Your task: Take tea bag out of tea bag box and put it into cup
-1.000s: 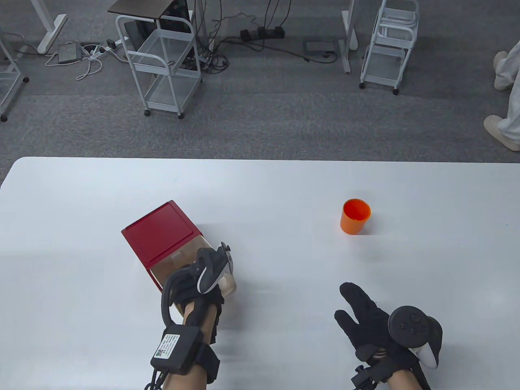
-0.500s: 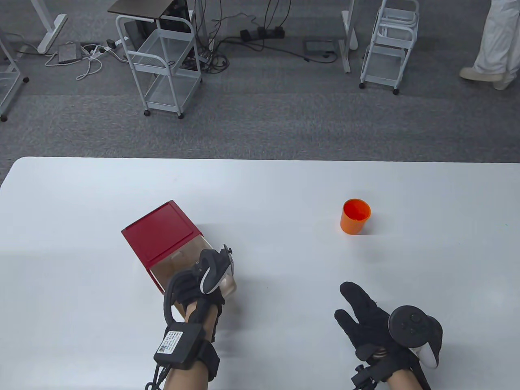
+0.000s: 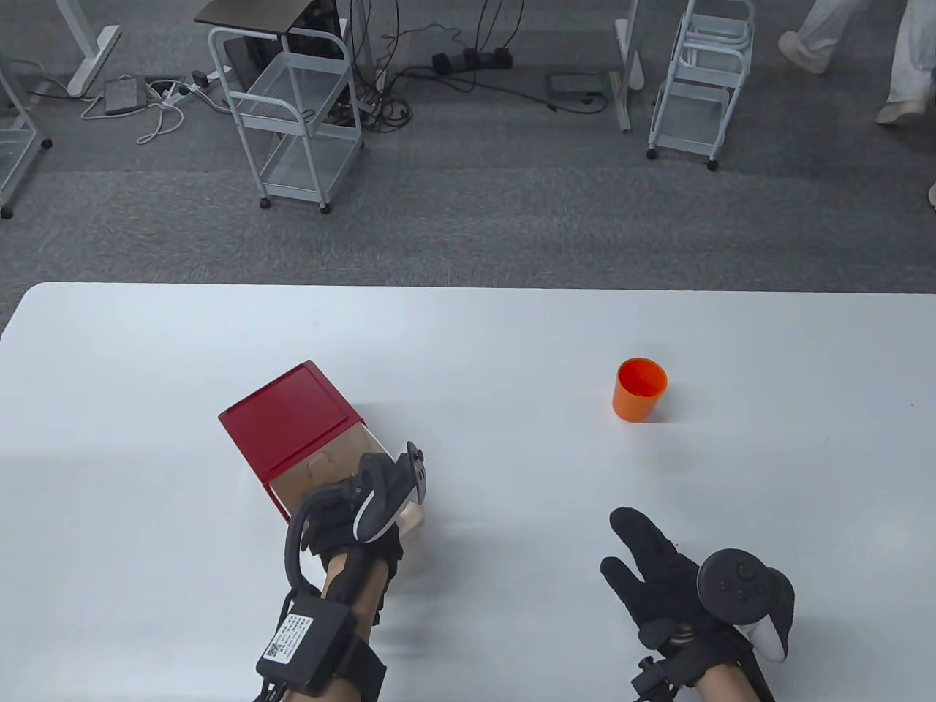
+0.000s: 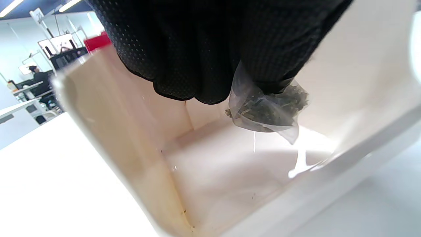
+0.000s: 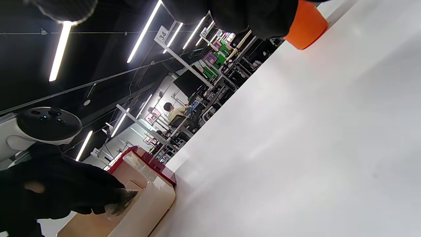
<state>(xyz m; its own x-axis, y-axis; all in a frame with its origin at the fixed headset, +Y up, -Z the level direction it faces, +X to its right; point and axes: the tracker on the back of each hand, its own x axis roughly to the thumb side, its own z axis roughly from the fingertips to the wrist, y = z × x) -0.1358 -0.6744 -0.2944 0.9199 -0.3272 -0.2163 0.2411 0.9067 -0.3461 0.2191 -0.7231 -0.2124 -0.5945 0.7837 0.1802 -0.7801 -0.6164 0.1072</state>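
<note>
The tea bag (image 4: 268, 110) hangs pinched in the left hand (image 3: 351, 512) grip inside the open tea bag box (image 3: 292, 424), held clear of its floor, while right of that grip the cup (image 3: 640, 389) waits upright and the right hand (image 3: 658, 578) rests open on the surface (image 3: 512, 329), holding nothing.

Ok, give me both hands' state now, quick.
Left hand: pinches the tea bag inside the tea bag box.
Right hand: open, holds nothing, rests on the table.
</note>
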